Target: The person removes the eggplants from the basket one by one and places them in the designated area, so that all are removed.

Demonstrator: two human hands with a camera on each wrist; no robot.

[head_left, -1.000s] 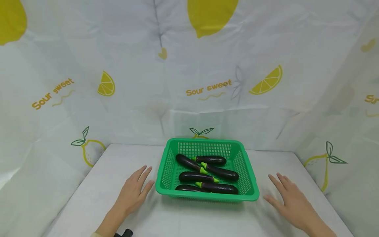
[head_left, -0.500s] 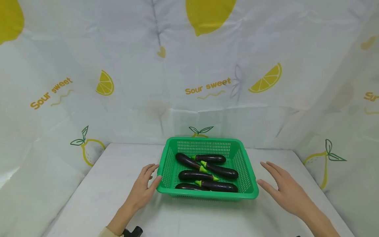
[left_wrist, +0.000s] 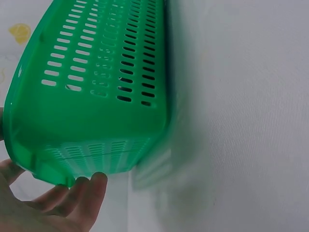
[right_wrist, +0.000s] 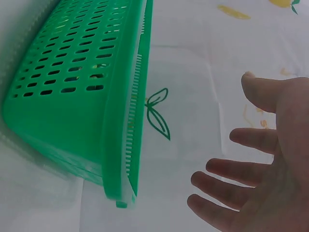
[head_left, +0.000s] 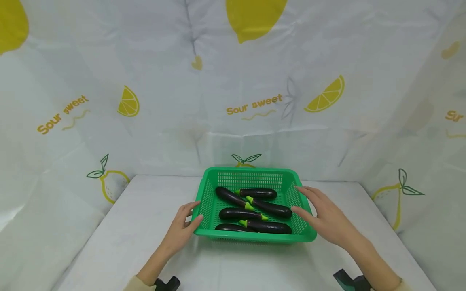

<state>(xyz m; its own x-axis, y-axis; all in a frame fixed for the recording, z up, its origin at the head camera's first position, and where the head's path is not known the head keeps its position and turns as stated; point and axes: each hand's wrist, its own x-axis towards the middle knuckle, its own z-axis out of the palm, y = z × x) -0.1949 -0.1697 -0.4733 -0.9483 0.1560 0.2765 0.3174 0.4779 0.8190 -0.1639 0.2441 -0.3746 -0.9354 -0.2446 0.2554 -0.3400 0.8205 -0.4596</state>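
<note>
A green plastic basket (head_left: 255, 238) with slotted walls holds several dark purple eggplants (head_left: 271, 227) with green stem ends. My left hand (head_left: 182, 226) is at its left rim, thumb over the top edge and fingers below it on the outer side; the left wrist view shows the fingertips (left_wrist: 96, 186) curved under the rim. My right hand (head_left: 327, 220) hovers over the right rim with fingers spread. In the right wrist view, a gap separates these fingers (right_wrist: 231, 171) from the basket (right_wrist: 116, 159), and nothing is held there.
The basket stands on a white-covered table (head_left: 127, 242). Behind and beside it hangs a white sheet (head_left: 164, 133) printed with lemons and lettering. Black straps with small devices (head_left: 353, 281) are on the wrists.
My left hand has moved right and up to the basket's left rim. My right hand has moved left until it overlaps the right rim. The basket and eggplants have kept their places.
</note>
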